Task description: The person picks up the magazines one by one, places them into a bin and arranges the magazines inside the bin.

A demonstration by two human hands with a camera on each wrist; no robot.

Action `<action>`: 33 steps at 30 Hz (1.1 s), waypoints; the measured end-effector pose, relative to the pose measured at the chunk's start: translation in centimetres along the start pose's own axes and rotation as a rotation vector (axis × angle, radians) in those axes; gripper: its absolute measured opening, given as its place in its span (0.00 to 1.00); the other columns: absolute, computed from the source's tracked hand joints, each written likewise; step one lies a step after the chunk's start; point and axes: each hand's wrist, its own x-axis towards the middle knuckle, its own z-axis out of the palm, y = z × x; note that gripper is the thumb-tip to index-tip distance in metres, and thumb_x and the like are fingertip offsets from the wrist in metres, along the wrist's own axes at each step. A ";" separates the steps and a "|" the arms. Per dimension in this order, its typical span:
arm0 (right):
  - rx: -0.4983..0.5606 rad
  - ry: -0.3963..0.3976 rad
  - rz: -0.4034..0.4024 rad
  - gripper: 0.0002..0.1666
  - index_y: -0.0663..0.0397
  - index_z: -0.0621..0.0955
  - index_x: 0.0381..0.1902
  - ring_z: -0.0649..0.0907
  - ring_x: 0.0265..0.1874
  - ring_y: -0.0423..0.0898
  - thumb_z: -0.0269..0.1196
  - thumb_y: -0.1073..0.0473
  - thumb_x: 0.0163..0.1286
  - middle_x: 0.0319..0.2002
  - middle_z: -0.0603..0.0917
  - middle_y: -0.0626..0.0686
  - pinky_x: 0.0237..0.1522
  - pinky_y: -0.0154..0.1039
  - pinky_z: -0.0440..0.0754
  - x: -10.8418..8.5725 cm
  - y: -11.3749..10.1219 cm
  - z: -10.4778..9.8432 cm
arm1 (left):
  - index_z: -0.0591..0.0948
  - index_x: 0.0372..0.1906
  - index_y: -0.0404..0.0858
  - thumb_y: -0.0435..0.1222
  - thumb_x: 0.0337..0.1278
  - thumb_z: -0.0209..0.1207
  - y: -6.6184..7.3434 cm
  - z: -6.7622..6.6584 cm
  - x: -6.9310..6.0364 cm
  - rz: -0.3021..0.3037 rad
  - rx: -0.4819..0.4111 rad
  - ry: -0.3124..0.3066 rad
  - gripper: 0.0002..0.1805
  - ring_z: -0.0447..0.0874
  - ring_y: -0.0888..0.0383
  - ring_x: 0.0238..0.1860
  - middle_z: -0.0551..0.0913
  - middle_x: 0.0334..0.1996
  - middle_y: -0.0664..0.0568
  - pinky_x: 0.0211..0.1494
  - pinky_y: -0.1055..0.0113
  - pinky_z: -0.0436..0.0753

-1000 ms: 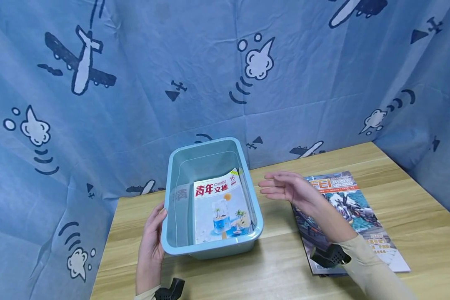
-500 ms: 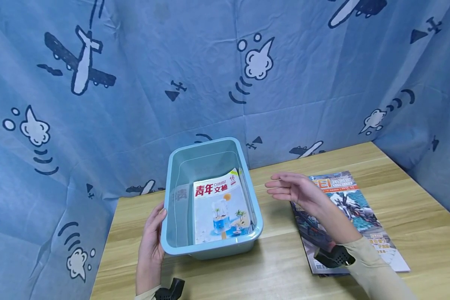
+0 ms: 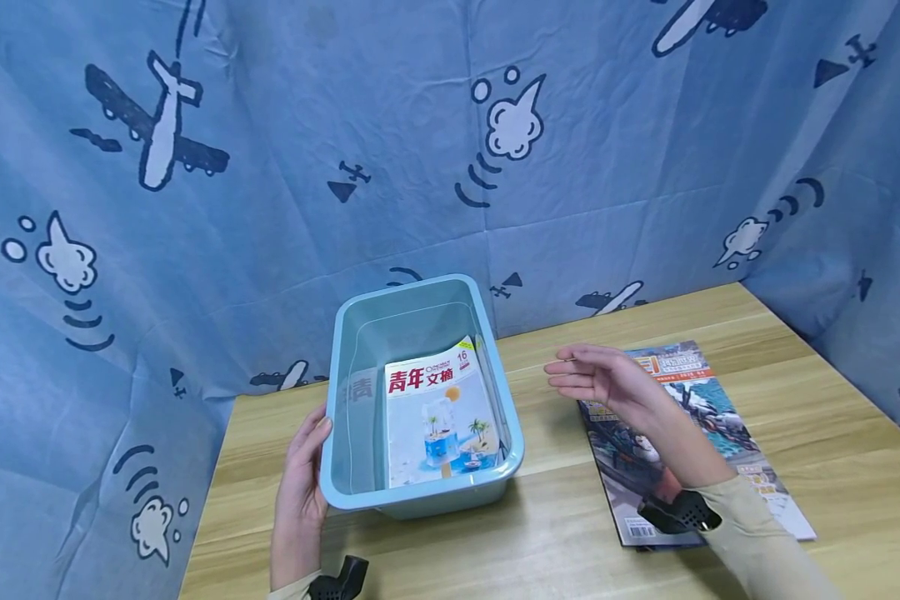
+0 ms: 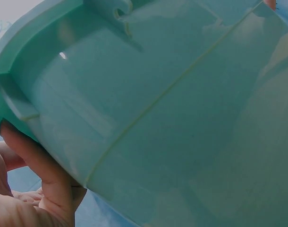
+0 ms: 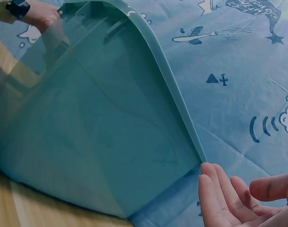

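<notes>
A light-blue plastic bin (image 3: pixel 450 502) is on the wooden table (image 3: pixel 555 517), near the blue cloth (image 3: pixel 270 100) printed with airplanes. Inside this bin lies a *Qingnian Wenzhai* magazine (image 3: pixel 435 421), cover up, with its title in red characters and the number 16 at the upper right corner. The cover shows a block of ice, palm trees and a small boat. Along the right side of this magazine, edges of other paper can be seen; how many pieces are there, one cannot tell. A pale reflection of the cover is visible on the bin's left inner wall.

The left hand (image 3: pixel 303 462) holds the bin at its left rim, with bent fingers against the edge. The right hand (image 3: pixel 607 383) grips nothing; its fingers are nearly straight, and it is apart from the bin. Under the right forearm, a darker illustrated magazine (image 3: pixel 720 421) lies on the table.
</notes>
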 end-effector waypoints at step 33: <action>0.220 -0.046 -0.028 0.22 0.64 0.83 0.47 0.89 0.50 0.55 0.41 0.66 0.86 0.48 0.89 0.63 0.56 0.47 0.89 -3.5 -0.3 -6.2 | 0.78 0.62 0.44 0.34 0.79 0.54 0.1 -0.1 -0.1 -0.009 -0.022 -0.012 0.14 0.89 0.54 0.52 0.83 0.59 0.46 0.58 0.60 0.85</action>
